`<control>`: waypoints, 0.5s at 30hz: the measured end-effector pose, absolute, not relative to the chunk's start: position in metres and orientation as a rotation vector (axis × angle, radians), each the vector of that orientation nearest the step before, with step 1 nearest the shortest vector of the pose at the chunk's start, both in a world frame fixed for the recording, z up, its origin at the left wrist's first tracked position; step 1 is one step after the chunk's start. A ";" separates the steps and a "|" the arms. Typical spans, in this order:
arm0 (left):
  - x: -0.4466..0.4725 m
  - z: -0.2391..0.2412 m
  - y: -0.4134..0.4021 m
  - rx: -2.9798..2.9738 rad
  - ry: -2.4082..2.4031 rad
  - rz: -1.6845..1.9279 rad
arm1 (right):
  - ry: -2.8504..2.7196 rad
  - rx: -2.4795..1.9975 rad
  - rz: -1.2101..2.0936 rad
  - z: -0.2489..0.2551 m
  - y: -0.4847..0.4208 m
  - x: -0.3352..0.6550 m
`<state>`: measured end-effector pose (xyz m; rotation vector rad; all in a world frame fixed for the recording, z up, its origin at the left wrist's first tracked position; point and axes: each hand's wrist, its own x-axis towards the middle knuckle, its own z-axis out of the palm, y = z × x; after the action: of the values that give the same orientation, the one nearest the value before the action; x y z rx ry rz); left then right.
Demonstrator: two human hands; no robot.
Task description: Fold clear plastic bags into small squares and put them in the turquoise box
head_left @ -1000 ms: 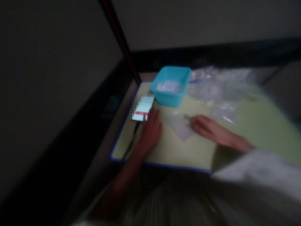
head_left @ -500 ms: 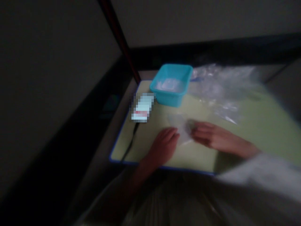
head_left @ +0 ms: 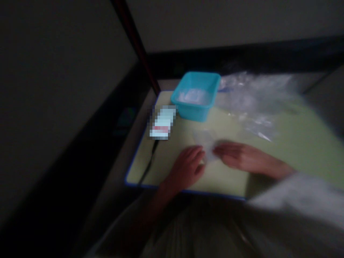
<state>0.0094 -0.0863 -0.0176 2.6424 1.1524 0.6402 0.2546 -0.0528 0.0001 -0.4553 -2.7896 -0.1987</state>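
Note:
A small, flat sheet of clear plastic, like a little bag [head_left: 208,138], lies on the yellow-green tabletop between my hands. My left hand [head_left: 189,165] rests at its lower left edge, fingers curled, with a small gap showing above the thumb. From the right, my right hand [head_left: 236,154] reaches in with its fingers pressed together, the tips closed on the plastic's right edge. Blur and dim light hide what, if anything, is inside the plastic.
A turquoise basket [head_left: 194,113] holding clear plastic pieces [head_left: 194,96] stands at the back. A pile of crinkled clear plastic [head_left: 249,96] covers the back right. On the left lies a lit, pixelated phone [head_left: 163,122] with a dark cable [head_left: 149,163]. The table [head_left: 161,168] has a blue edge.
My right hand has shifted slightly left over the plastic, closer to my left hand. The left thumb has moved apart from its fingers. Basket, phone and pile have stayed in place.

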 end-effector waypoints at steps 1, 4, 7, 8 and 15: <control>0.009 -0.018 -0.087 2.631 1.153 0.657 | -2.781 -0.490 -0.147 0.000 -0.052 0.255; 0.010 -0.020 -0.086 2.584 1.177 0.714 | -2.761 -0.569 -0.019 0.001 -0.052 0.255; 0.013 -0.021 -0.082 2.519 1.227 0.783 | -2.763 -0.551 0.039 0.004 -0.051 0.256; 0.014 -0.022 -0.080 2.500 1.240 0.799 | -2.768 -0.534 0.043 0.004 -0.051 0.256; 0.016 -0.024 -0.076 2.350 1.269 0.865 | -2.693 -0.509 0.045 -0.005 -0.044 0.257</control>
<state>0.0164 -0.0756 -0.0237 2.3495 1.2694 0.8649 0.2570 -0.0442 -0.0053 -0.5087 -2.6930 0.0453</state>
